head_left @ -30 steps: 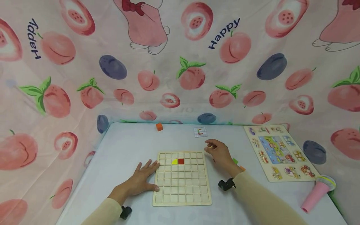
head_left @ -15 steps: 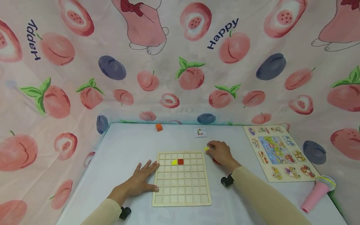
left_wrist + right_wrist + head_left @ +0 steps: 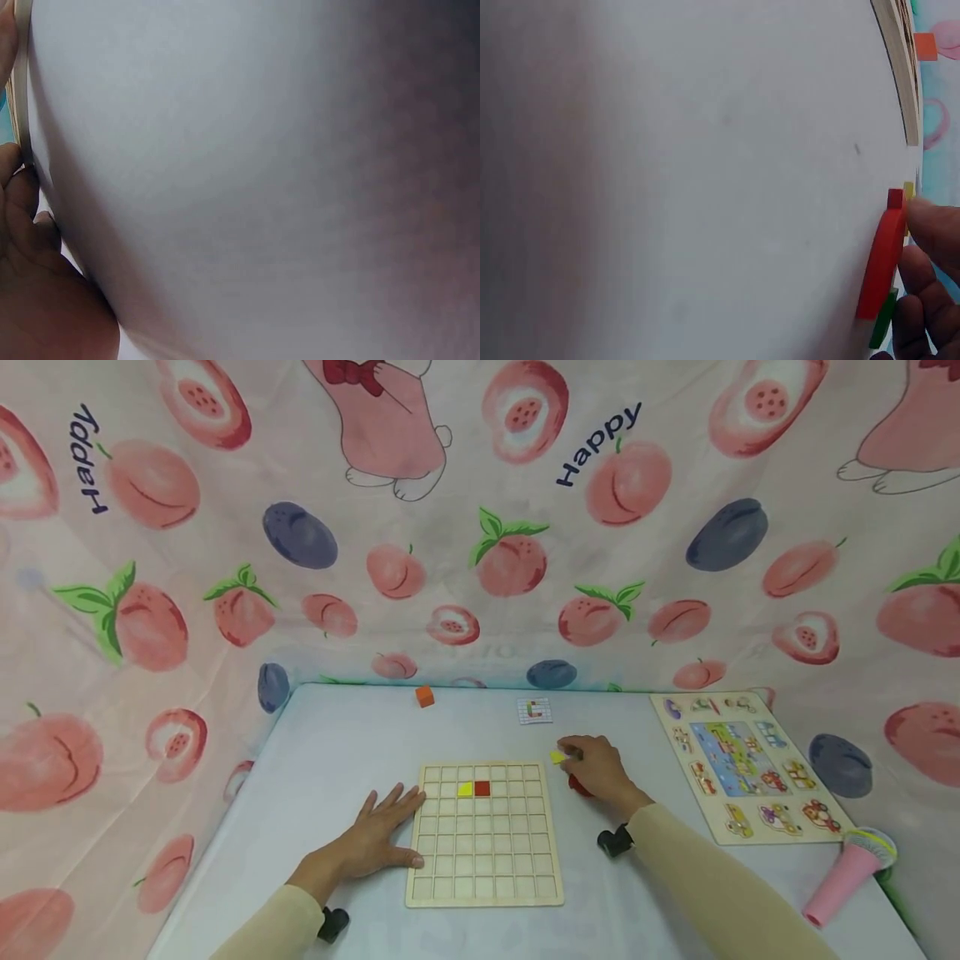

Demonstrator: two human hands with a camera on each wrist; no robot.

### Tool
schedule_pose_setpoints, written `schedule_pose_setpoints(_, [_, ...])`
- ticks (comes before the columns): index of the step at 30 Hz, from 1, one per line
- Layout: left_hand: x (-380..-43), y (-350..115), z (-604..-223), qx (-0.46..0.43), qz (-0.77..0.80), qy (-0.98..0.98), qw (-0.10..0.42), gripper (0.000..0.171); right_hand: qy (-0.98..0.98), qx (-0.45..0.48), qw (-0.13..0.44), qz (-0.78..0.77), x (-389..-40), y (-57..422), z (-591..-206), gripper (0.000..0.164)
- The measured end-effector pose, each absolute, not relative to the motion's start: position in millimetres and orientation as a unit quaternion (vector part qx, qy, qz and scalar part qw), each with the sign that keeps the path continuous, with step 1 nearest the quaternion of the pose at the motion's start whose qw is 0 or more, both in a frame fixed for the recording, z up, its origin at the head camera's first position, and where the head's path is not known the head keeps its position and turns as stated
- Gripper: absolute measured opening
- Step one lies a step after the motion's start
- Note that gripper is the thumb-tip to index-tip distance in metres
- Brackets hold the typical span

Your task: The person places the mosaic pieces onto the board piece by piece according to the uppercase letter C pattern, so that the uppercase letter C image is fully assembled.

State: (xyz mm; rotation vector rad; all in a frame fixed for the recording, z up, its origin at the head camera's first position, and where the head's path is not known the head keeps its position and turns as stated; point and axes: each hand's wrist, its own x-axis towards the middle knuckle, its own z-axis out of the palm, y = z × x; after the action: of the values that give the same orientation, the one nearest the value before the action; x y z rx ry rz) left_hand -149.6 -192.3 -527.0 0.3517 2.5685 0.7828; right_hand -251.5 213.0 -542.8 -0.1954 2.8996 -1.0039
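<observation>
My left hand (image 3: pixel 375 839) lies with fingers spread at the left edge of a wooden grid board (image 3: pixel 485 860), thumb and fingertips on its rim. On the board, a yellow piece (image 3: pixel 466 790) and a red square piece (image 3: pixel 482 788) sit side by side in an upper row. To the right of the board my right hand (image 3: pixel 600 772) pinches a small yellow block (image 3: pixel 557 757) between thumb and index finger, low over the table. Beneath that hand are a curved red block (image 3: pixel 883 262) and a green block (image 3: pixel 883 321), mostly hidden in the head view.
An orange cube (image 3: pixel 424 696) and a small card with a coloured pattern (image 3: pixel 534 711) lie toward the back. At the right are a picture puzzle board (image 3: pixel 705 814) and a pink toy microphone (image 3: pixel 843 881). A fruit-print cloth (image 3: pixel 450 560) hangs behind the table.
My right hand has lowered and its fingers have closed in on the yellow block, which has shifted slightly right with them. My left hand has stayed at the board's edge.
</observation>
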Motion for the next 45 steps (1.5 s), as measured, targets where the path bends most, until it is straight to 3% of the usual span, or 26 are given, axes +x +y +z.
schedule_pose_setpoints(9, [-149.7,-192.8,-528.0,0.129,0.288,0.927,0.202,0.111,0.944,-0.060,0.029,-0.324,-250.1,207.1,-542.2,0.027])
schedule_pose_setpoints(16, [-149.3,-192.4,-527.9,0.126,0.285,0.928,0.203,0.111,0.949,-0.078,0.021,-0.305,-248.4,205.1,-542.6,0.032])
schedule_pose_setpoints(27, [-148.8,-194.4,-528.5,0.135,0.288,0.927,0.200,0.110,0.943,-0.066,0.030,-0.323,-245.7,203.2,-540.8,0.025])
schedule_pose_setpoints(36, [-149.2,-193.3,-527.0,0.139,0.289,0.925,0.202,0.110,0.900,-0.017,0.042,-0.434,-240.8,205.0,-530.8,0.030])
schedule_pose_setpoints(45, [-148.4,-191.9,-524.1,0.136,0.289,0.926,0.201,0.109,0.838,0.034,0.006,-0.544,-221.4,185.3,-523.7,0.029])
